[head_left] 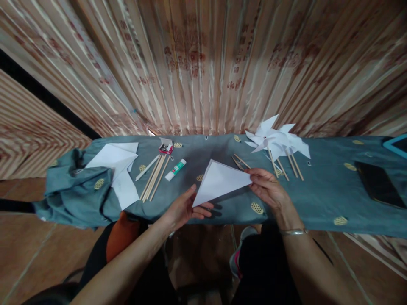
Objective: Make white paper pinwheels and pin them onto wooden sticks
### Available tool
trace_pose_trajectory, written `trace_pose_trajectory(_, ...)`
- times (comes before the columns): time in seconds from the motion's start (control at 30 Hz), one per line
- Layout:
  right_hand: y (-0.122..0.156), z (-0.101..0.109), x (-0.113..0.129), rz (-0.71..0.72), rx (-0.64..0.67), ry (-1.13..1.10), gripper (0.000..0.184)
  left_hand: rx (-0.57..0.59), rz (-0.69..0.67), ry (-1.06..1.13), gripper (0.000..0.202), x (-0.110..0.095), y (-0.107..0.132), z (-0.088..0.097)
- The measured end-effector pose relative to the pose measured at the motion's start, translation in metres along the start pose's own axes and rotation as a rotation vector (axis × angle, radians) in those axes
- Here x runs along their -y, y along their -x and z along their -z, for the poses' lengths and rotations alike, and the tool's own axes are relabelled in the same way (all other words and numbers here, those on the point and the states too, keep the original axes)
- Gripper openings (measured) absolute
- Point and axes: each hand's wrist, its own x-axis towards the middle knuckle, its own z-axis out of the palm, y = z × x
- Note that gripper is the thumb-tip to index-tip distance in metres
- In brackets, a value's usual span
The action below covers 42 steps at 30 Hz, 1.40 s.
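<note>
At ctr of blue-green cloth (327, 178), folded paper (219, 182), held up: long edge runs 8 to 2 o'clock, third corner approx 12. R hand (267, 186) pinches 2-o'clock corner; L hand (182, 208), fingers spread, at 8. Pleated curtain (203, 97) at 12, tiled floor (28, 237) at 8.

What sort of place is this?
Probably a makeshift craft corner, perhaps in a home: there's a folded paper, finished-looking pinwheels and a glue stick, with a patterned curtain behind.
</note>
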Motion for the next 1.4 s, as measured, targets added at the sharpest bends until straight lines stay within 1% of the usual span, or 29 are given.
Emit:
trace_pose_trajectory(0.17,0.001,0.002,0.003,-0.027,0.016,-0.044,0.021,-0.028,-0.02,-0.032,0.054,-0.001,0.0,-0.004)
trace_pose_trajectory(0.33,0.002,0.003,0.002,-0.041,0.035,-0.052,0.019,-0.017,-0.041,-0.048,0.061,0.0,-0.002,-0.001)
trace_pose_trajectory(0.43,0.002,0.002,0.002,-0.036,0.043,-0.04,0.019,-0.019,-0.094,-0.093,0.056,0.003,-0.005,0.003)
trace_pose_trajectory(0.57,0.002,-0.001,0.004,-0.041,0.068,-0.01,0.018,-0.01,-0.176,-0.139,0.058,0.004,-0.005,0.005)
trace_pose_trajectory(0.67,0.001,-0.003,0.006,-0.029,0.093,-0.003,0.016,-0.026,-0.205,-0.142,0.056,0.002,-0.002,0.003)
trace_pose_trajectory(0.8,-0.002,-0.005,0.007,-0.015,0.1,-0.007,0.019,-0.065,-0.229,-0.154,0.056,-0.001,0.0,0.002)
trace_pose_trajectory(0.87,-0.004,-0.005,0.007,-0.008,0.087,0.008,0.019,-0.083,-0.229,-0.162,0.052,-0.002,0.001,0.002)
trace_pose_trajectory(0.9,-0.006,-0.003,0.007,0.011,0.06,0.019,0.018,-0.094,-0.232,-0.169,0.048,-0.002,0.0,0.002)
trace_pose_trajectory(0.97,-0.01,0.002,0.006,0.088,-0.043,0.078,0.018,-0.132,-0.252,-0.17,0.043,-0.003,-0.001,0.004)
trace_pose_trajectory(1.03,-0.013,0.01,0.006,0.207,-0.197,0.265,0.02,-0.194,-0.282,-0.155,0.04,-0.004,-0.005,0.006)
trace_pose_trajectory(1.1,-0.013,0.017,0.004,0.308,-0.311,0.627,0.023,-0.244,-0.312,-0.126,0.037,-0.005,-0.009,0.009)
trace_pose_trajectory(1.13,-0.013,0.019,0.003,0.335,-0.335,0.849,0.025,-0.258,-0.326,-0.114,0.035,-0.006,-0.011,0.01)
trace_pose_trajectory(1.2,-0.01,0.018,0.0,0.334,-0.312,1.281,0.028,-0.28,-0.371,-0.083,0.034,-0.008,-0.015,0.012)
trace_pose_trajectory(1.27,-0.006,0.011,-0.002,0.278,-0.26,1.591,0.03,-0.323,-0.44,-0.057,0.035,-0.012,-0.018,0.013)
trace_pose_trajectory(1.33,-0.004,-0.001,-0.003,0.191,-0.226,1.78,0.028,-0.384,-0.527,-0.049,0.037,-0.018,-0.019,0.013)
trace_pose_trajectory(1.4,-0.003,-0.012,-0.002,0.117,-0.207,1.875,0.025,-0.435,-0.597,-0.057,0.039,-0.026,-0.019,0.013)
